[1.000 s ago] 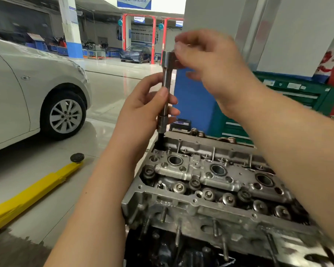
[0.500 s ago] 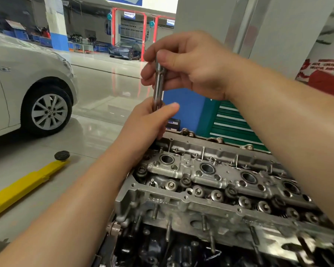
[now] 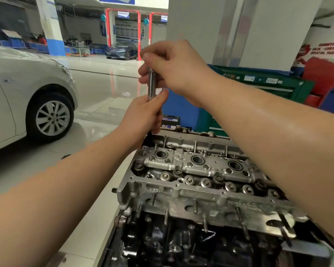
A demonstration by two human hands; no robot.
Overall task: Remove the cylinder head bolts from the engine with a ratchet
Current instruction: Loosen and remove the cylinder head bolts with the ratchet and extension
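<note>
Left hand: the left hand (image 3: 143,116) wraps the lower part of the upright steel tool shaft (image 3: 151,84), fingers curled round it and thumb lying up along its side. Judged purpose: to steady the shaft and keep its bottom end seated.
Right hand: the right hand (image 3: 174,70) grips the top of the same shaft, fingers folded over it. Whether a ratchet head sits inside that grip I cannot tell; the fist hides it.
Shaft: it stands nearly vertical, at 12 o'clock from the left hand, and its dark lower end drops into the far left corner of the cylinder head (image 3: 191,170). Likely reason: a straight line down onto the bolt stops the bit slipping.
Bolt being worked: hidden below the left hand, so not visible; it lies at 6 o'clock from those fingers, just beneath them.
Other bolts: a dark bolt head (image 3: 138,166) sits at the near left of the valve gear, at 6 o'clock from the left hand and apart from it; more appear along the front row, seemingly not yet removed.
Engine: the engine (image 3: 181,243) stands below the head, at 6 o'clock.
Surroundings: a white car (image 3: 27,97) at 9 o'clock, a green tool cabinet (image 3: 268,85) at 2 o'clock.
</note>
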